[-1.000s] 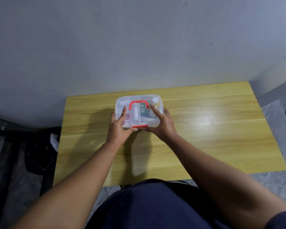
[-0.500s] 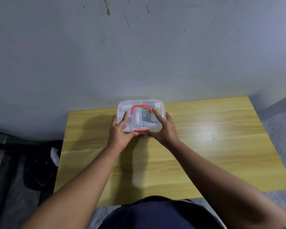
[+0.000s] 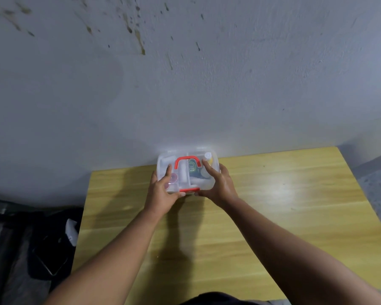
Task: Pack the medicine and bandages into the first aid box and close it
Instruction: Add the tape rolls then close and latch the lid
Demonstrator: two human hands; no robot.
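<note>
The first aid box [image 3: 187,171], a clear plastic case with its lid down, is sitting at the far edge of the wooden table [image 3: 284,216], close to the grey wall [image 3: 185,84]. A red handle [image 3: 187,160] is lying flat across the lid, and a red latch [image 3: 189,190] is showing at the near edge. Through the clear lid a white roll [image 3: 183,177], a dark green packet [image 3: 194,169], a pinkish round container [image 3: 174,177] and a small bottle with a white cap [image 3: 207,155] are showing in blurred form; their compartments cannot be told exactly.

The left hand [image 3: 161,193] is gripping the box's left near corner, fingers spread over the lid and thumb reaching toward the latch. The right hand [image 3: 218,183] is clasping the right near corner the same way, fingers lying on the lid and thumb at the front edge. Both forearms are stretching out over the table.

To the left of the table, on the floor, a dark bag [image 3: 48,243] is lying with something white [image 3: 72,230] sticking out.
</note>
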